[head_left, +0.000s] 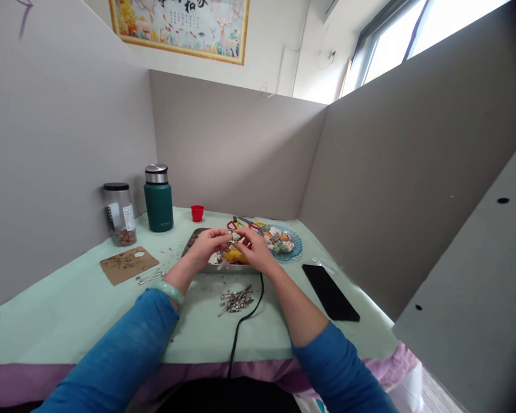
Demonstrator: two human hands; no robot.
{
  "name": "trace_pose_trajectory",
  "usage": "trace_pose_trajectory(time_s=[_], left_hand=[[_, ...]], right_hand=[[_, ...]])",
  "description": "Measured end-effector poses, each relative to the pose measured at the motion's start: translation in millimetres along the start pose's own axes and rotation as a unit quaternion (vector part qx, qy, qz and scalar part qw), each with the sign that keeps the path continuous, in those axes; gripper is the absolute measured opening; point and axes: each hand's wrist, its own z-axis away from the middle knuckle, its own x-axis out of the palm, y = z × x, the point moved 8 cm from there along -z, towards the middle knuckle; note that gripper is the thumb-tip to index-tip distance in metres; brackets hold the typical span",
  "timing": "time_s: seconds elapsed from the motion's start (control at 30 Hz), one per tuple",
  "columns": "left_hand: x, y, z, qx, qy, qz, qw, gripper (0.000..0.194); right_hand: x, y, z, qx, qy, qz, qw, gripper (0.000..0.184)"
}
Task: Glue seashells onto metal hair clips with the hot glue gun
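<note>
Small whitish piece (235,236), knobbly-looking, pinched btwn fingertips of L hand (208,244) & R hand (257,250), over metal tray (236,268) nr far edge of desk (90,310); exact material too small to tell. Toward far R corner, ribbed, translucent blue plate (298,246) w/ irregular pieces; slim shiny metal bits (236,299) heaped btwn tray & near edge.

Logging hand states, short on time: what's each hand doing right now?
Left hand: fingers closed on a small pale piece.
Right hand: fingers closed on the same piece, from the other side.
</note>
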Motion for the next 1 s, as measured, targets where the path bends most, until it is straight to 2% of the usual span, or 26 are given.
trace_pose_trajectory(time_s=[0.13,0.3,0.5,0.6,0.77,0.9,1.0], left_hand=[[2.9,1,0,0.003,-0.012,-0.002,1.000,0.029],[-3.2,-1,-1,-0.003,0.029,-0.045,0.999,0.031],[-7.7,1,-1,0.022,0.055,-0.090,0.994,0.031],[-8.5,6,-2,0.061,0.067,-0.179,0.980,0.026],[-8.5,13,-5,0.143,0.077,-0.310,0.937,0.016],[-9.4,18,-3,0.184,0.088,-0.341,0.918,0.013],[-7.7,21,-2,0.205,0.083,-0.334,0.916,0.012]], right_hand=[[-1,-1,0,0.006,0.000,-0.003,1.000,0.030],[-2,-2,1,0.008,-0.001,-0.003,1.000,0.030],[-2,1,0,0.017,0.004,0.005,1.000,0.031],[-4,1,0,0.020,0.013,0.014,1.000,0.031],[-3,4,-1,0.021,0.010,0.022,1.000,0.033],[1,7,0,0.024,-0.009,0.033,0.999,0.035],[0,7,0,0.017,-0.005,0.044,0.999,0.034]])
